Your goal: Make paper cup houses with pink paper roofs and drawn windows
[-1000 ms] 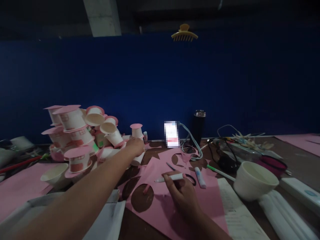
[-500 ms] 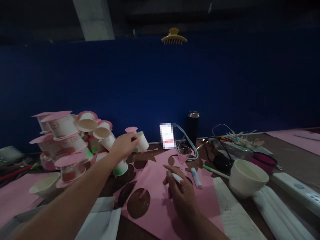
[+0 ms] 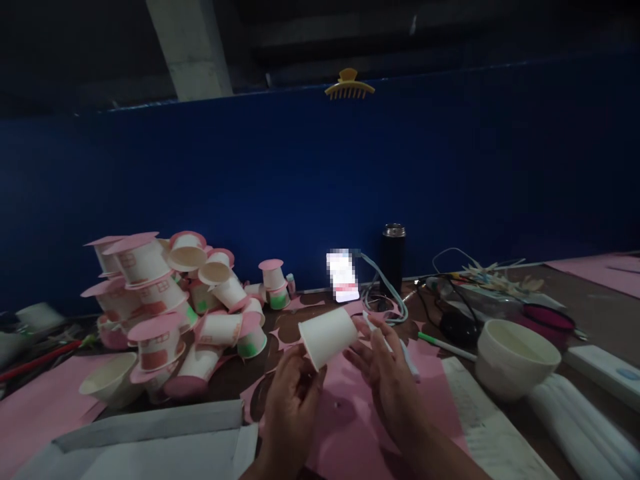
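One left hand [image 3: 293,393] pinches a white paper cup [image 3: 325,339] by its rim above pink paper [image 3: 345,433], probably leaving the wall free; the right hand [image 3: 390,383] grips a slim white marker [image 3: 377,332]. Far left, pink-topped paper cups [image 3: 143,260] are piled, perhaps saving room.

Cup [image 3: 327,339]: is showing smooth, matt white paper from where I'm standing
Pink sheet [image 3: 335,427], six o'clock of the cup: is looking like matt paper
Flask [image 3: 393,260], between one and two: is wearing dark matt walls, its metal rim [image 3: 395,231] gleaming
Hair claw [image 3: 349,87], twelve: is looking like smooth plastic
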A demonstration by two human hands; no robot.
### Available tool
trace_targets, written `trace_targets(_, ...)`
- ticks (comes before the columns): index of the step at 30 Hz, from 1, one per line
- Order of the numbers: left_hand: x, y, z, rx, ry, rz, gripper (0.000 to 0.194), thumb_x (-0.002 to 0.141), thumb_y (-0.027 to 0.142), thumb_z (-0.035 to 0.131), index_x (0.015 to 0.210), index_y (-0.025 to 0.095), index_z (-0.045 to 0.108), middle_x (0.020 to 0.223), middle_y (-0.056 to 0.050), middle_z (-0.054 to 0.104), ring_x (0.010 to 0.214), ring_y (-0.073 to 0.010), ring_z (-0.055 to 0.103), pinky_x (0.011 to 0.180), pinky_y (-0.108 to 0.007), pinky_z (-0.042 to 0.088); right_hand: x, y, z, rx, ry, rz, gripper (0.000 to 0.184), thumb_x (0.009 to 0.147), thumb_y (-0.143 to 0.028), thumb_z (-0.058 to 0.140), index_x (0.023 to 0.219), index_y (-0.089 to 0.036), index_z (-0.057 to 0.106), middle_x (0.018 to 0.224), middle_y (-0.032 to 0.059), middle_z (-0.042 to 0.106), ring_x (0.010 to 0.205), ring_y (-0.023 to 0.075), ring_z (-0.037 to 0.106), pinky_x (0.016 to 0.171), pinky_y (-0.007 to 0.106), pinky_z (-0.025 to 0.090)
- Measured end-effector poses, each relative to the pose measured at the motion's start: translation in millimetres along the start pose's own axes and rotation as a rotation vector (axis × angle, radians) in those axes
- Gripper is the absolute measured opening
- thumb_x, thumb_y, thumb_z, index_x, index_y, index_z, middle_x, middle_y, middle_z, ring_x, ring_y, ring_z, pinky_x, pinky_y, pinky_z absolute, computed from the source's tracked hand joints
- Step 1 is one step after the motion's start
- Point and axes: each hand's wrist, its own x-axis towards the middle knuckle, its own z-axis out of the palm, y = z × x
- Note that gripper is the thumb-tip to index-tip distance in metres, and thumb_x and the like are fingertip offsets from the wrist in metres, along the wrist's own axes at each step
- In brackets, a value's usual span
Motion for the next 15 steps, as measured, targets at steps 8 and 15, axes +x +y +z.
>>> trace_targets(8,-3,-1,0.1,-0.05,-0.185,-0.062,0.027,0.072,0.02,0.072,0.097,0.028,0.074,0.106,-0.01,0.066,0.099,-0.0281,0.056,0.089,-0.032,0.041,-3,1,-2,-0.091,-0.052,-0.025,0.054,0.078,-0.039,0.072,0.125,-0.031,0.047,0.123,0.0065,0.062,0.096,0.019,0.063,0.079,0.031,0.054)
trace_targets(15,5,-8,-3.5,-0.874,-0.319,-0.511,0.05,0.064,0.036,0.08,0.109,0.02,0.067,0.088,-0.006,0.065,0.074,-0.0144,0.056,0.065,-0.02,0.044,-11,-13,-6,-0.438,-0.186,-0.163,0.058,0.076,-0.031,0.071,0.128,-0.035,0.045,0.135,0.0053,0.055,0.103,0.0202,0.06,0.075,0.028,0.052)
